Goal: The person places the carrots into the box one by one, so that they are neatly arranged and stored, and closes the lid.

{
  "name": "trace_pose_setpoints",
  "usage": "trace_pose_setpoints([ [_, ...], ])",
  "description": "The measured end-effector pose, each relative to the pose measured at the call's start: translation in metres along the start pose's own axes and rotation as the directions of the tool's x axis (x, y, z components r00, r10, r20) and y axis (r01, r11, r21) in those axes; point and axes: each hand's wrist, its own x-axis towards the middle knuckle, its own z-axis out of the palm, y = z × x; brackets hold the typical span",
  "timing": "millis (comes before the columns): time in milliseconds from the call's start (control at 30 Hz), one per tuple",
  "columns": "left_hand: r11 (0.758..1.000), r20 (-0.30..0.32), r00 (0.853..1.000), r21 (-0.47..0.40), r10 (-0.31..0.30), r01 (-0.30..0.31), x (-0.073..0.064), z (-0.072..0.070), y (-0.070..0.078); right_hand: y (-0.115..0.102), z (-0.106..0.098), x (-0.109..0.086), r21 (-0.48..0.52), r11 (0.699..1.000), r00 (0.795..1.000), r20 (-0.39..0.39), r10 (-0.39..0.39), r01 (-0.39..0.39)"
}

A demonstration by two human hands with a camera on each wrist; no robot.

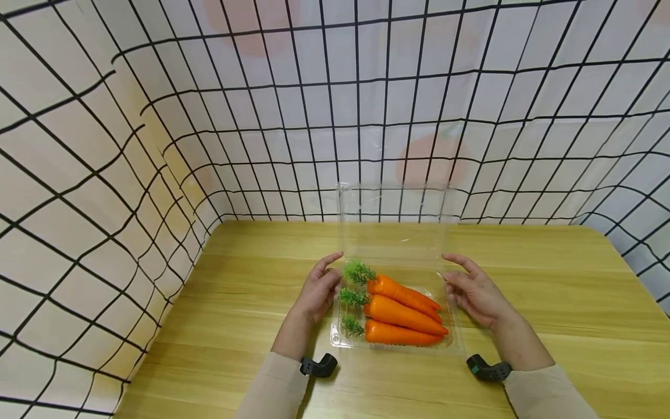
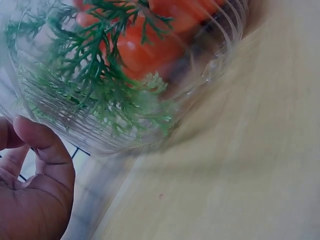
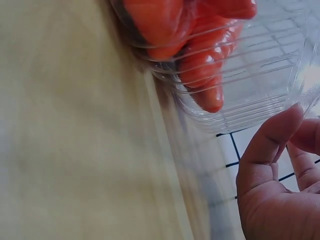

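Observation:
A clear plastic clamshell box lies on the table with its lid raised at the back. Inside are three orange carrots with green leafy tops toward the left. My left hand is at the box's left side, index finger stretched to the lid's hinge corner and thumb near the rim. On the opposite side my right hand mirrors it. In the wrist views, the left thumb and the right thumb meet the clear plastic edge. Some other fingers are partly hidden.
The wooden table extends around the box. A white cloth with a black grid stands behind the table and along its sides. Each wrist wears a black band, the left band and the right band.

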Motion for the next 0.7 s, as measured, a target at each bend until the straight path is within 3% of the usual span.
trace_pose_setpoints([
  [700,0.998,-0.063,0.997,-0.032,0.046,-0.049,-0.0002,0.0032,0.0003,0.0038,0.0038,0.002,-0.066,0.998,0.999,-0.042,-0.018,0.015],
])
